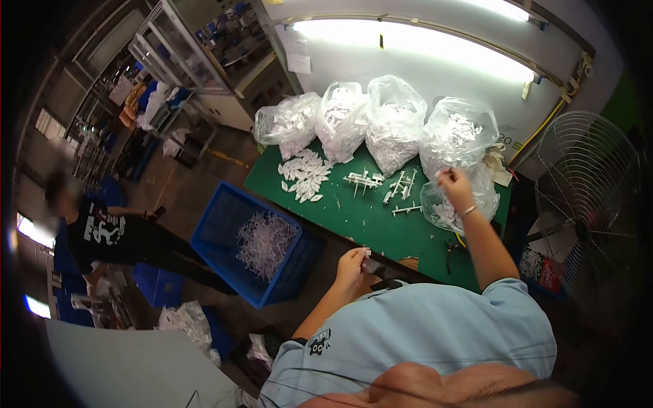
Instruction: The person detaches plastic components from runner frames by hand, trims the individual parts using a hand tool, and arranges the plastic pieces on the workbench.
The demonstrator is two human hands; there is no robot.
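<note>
My left hand (pixel 349 270) is closed near the table's front edge, a small white plastic part (pixel 367 253) at its fingertips. Over the front right bag (pixel 442 209) my right hand (pixel 456 188) is closed, its fingertips pinched together; whatever is in them is too small to make out. Several clear plastic bags filled with small white parts, among them a back bag (pixel 396 129), line the rear of the green table (pixel 320 221). White moulded sprues (pixel 364 179) lie at mid-table, left of my right hand. A loose pile of flat white pieces (pixel 305 173) is farther left.
A blue bin (pixel 207 228) with thin white scrap (pixel 267 241) stands on the floor by the table's left side. Pliers (pixel 449 255) rest near the front right edge. A large fan (pixel 581 204) stands at right. Another person (pixel 102 228) stands at left.
</note>
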